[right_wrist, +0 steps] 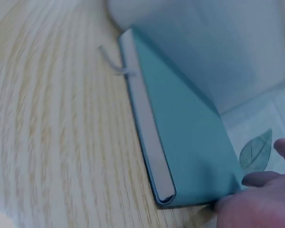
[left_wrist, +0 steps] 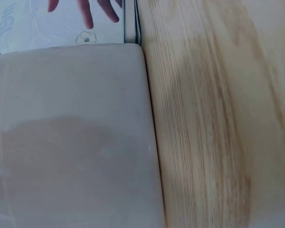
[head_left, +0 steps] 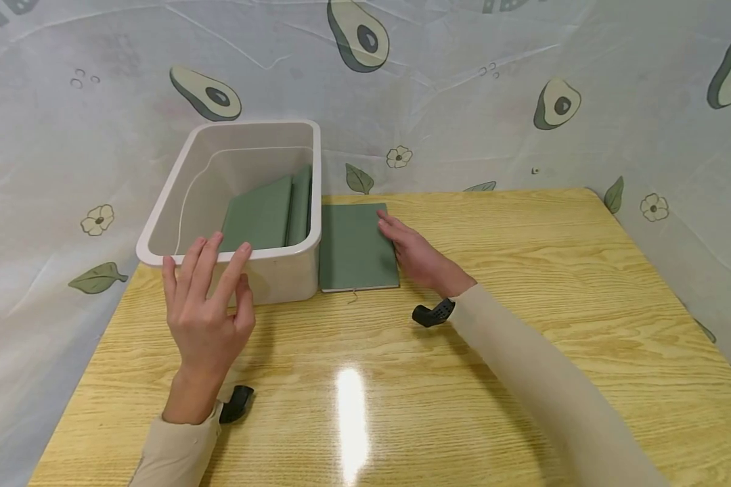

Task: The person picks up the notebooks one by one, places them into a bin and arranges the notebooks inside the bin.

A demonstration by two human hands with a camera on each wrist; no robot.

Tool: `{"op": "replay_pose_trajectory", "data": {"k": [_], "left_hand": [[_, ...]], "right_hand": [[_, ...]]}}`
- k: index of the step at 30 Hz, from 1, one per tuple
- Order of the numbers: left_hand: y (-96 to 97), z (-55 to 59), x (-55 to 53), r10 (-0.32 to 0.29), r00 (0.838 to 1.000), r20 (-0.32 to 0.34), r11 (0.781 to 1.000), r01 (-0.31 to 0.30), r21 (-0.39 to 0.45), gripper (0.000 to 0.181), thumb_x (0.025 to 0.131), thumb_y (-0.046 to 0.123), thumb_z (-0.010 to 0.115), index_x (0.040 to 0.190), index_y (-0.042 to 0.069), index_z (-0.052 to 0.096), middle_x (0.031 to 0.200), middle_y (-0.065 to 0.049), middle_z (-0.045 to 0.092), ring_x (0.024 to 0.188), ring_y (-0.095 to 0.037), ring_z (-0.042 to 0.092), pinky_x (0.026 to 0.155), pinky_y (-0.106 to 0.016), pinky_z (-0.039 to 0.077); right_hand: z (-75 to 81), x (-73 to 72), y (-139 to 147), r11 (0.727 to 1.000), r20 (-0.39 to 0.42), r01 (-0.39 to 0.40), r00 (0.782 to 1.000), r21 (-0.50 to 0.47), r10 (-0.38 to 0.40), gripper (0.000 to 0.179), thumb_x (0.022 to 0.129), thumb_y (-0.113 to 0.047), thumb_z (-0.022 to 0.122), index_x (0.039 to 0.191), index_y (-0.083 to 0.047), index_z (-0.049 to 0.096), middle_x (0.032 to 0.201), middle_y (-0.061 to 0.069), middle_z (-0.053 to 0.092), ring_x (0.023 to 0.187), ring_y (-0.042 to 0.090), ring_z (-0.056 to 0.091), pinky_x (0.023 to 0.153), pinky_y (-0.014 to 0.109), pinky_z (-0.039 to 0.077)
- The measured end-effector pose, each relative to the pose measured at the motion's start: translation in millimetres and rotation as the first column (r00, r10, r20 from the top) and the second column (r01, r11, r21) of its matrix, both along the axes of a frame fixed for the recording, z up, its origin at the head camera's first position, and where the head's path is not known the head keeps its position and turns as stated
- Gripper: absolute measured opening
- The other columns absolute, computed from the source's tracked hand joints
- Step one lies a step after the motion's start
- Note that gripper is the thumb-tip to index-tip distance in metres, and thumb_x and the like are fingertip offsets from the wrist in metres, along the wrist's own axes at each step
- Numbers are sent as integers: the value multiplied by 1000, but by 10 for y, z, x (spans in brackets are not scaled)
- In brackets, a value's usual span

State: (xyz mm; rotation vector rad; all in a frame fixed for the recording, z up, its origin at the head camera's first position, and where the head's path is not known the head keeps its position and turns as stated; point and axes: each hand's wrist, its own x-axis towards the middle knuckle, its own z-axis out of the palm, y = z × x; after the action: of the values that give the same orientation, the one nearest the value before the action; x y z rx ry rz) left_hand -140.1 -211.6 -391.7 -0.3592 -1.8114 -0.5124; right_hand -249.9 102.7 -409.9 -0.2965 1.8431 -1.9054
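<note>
A green notebook (head_left: 358,247) with a ribbon marker at its near edge lies flat on the table against the right side of a white plastic bin (head_left: 280,274). Beside the notebook's right edge is my right hand (head_left: 420,257), its fingers extended and the fingertips right at the far right corner. The right wrist view shows the notebook's pale page block and spine corner close to that hand. My left hand (head_left: 207,318) is at the bin's front rim, fingers spread and overlapping the rim. Inside the bin lean more green notebooks (head_left: 258,213), their lower parts hidden by the front wall.
A wooden table (head_left: 524,304) carries the bin at its back left. Behind it hangs a pale cloth (head_left: 451,88) printed with avocados, leaves and flowers. Black wrist pieces (head_left: 237,404) sit under both wrists.
</note>
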Motion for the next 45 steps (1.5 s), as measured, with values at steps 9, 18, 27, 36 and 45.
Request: {"op": "replay_pose_trajectory", "data": {"k": [9, 18, 27, 36, 45], "left_hand": [[-4, -1, 9, 2, 1000, 10, 1000, -2, 1, 34, 95, 7, 63, 124, 16, 79, 136, -18, 73, 131, -41, 65, 125, -66, 32], [12, 1, 11, 1, 1000, 0, 1000, -1, 9, 34, 94, 6, 63, 123, 16, 80, 135, -17, 74, 130, -40, 65, 125, -65, 32], [13, 15, 8, 0, 1000, 9, 1000, 0, 6, 35, 95, 7, 63, 124, 16, 79, 136, -18, 73, 131, -40, 65, 125, -65, 32], [25, 21, -2, 1, 1000, 9, 1000, -1, 6, 34, 95, 8, 62, 124, 16, 79, 136, -18, 73, 131, -40, 65, 125, -66, 32], [42, 12, 11, 8, 1000, -11, 1000, -7, 17, 34, 94, 8, 63, 121, 15, 80, 134, -18, 74, 129, -41, 66, 124, -66, 33]], "right_hand": [[-135, -5, 195, 807, 263, 186, 964, -561, -39, 71, 112, -53, 34, 173, -28, 6, 181, 9, -11, 168, 25, -15, 135, 41, -9], [-293, 11, 297, 599, 414, 348, 910, -721, -31, 77, 108, -59, 43, 172, -30, 12, 182, 9, -3, 170, 25, -2, 137, 39, -1], [-357, 15, 309, 519, 472, 421, 881, -744, -38, 79, 107, -58, 49, 172, -27, 17, 182, 10, 5, 170, 26, 4, 137, 40, 3], [-332, 8, 358, 566, 473, 427, 878, -706, -72, 72, 110, -47, 49, 171, -26, 19, 181, 12, 11, 169, 31, 11, 137, 44, 8], [-179, -99, 407, 759, 525, 398, 847, -516, -86, 62, 115, -25, 40, 171, -14, 17, 180, 11, 16, 167, 41, 14, 135, 54, 12]]}}
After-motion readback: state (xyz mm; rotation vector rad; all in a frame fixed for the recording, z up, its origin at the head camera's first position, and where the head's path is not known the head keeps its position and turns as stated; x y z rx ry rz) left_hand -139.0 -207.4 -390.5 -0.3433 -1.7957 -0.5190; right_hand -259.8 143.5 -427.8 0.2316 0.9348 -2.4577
